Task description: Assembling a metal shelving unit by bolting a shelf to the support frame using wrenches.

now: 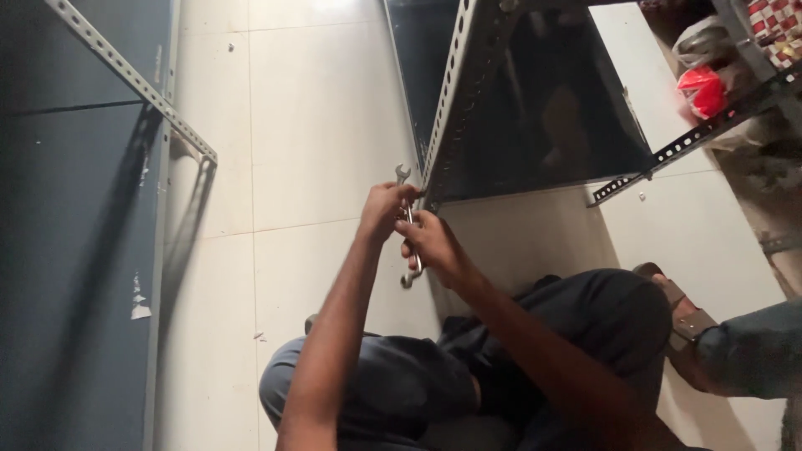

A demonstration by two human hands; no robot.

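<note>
Far to the left of the fingers, a dark blue-grey panel (75, 250) is laid flat on the pale tiled floor (317, 125), and a perforated grey angle bar (134, 79) is seen running diagonally across its upper edge. Small white scuffs are visible on the panel's right border; no label can be read there.

The left hand (386, 213) is closed around the upper part of a metal spanner (409, 230), with its fingers clenched on the shaft. The right hand (433, 244) is wrapped just below and to the right, grasping a second spanner (412, 271) whose ring end hangs beneath the fingers. The first spanner is held nearly upright, its long axis running top to bottom, with the open jaw end pointing up above the fingers. Both tools are held against the lower corner of a slotted grey upright (451, 92), which rises up and to the right from the fingers and edges a dark shelf panel (543, 108).

Far up and right of the fingers, a red plastic bag (706, 90) and a red-and-white checked package (777, 29) are seen beside another slotted bar (685, 146). A sandalled foot (681, 313) of another person is seen at lower right.
</note>
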